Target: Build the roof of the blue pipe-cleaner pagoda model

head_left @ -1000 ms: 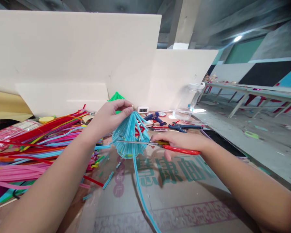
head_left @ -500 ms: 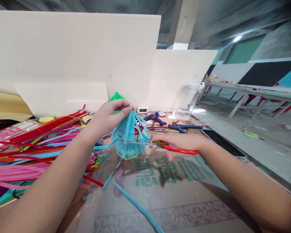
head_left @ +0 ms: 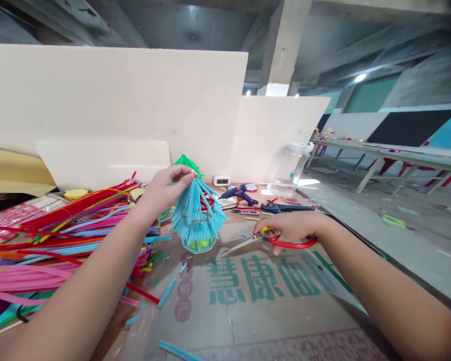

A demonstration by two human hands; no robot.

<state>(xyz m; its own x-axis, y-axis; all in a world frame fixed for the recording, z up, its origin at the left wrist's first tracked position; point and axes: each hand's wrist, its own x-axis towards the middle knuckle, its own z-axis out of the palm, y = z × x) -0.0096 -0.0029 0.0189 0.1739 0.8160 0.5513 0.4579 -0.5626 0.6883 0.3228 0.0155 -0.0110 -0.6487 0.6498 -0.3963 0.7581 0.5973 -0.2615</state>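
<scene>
- The left hand (head_left: 169, 186) pinches the peak of a light-blue, tiered cone (head_left: 199, 223) of fuzzy craft stems, thumb and forefinger pressed on its tip.
- The cone stands near the middle of a cluttered bench (head_left: 115, 331), its lower rim over a printed plastic sheet (head_left: 270, 316); yellow-green shows beneath the fringe, and a bit of red peeks through the right side.
- At right, the right hand (head_left: 291, 226) has its fingers curled around the red handles of a pair of scissors (head_left: 248, 242), whose blades point toward the cone's base, near it but apart.
- A light-blue stem (head_left: 178, 351) lies on the sheet at the near edge of the view; short blue clippings (head_left: 167, 292) and a red stem (head_left: 143, 292) lie to the left.
- Heaped beyond the left forearm are craft stems (head_left: 33, 273) in pink, red, orange, yellow and blue.
- Behind the cone, a green tiered model (head_left: 188, 163) stands before white boards (head_left: 116, 95), with a small digital clock (head_left: 222, 180) to the right.
- A blue glue gun (head_left: 241, 194), dark-handled pliers (head_left: 285, 207) and a clear bottle (head_left: 291, 163) line the bench's far right side.
</scene>
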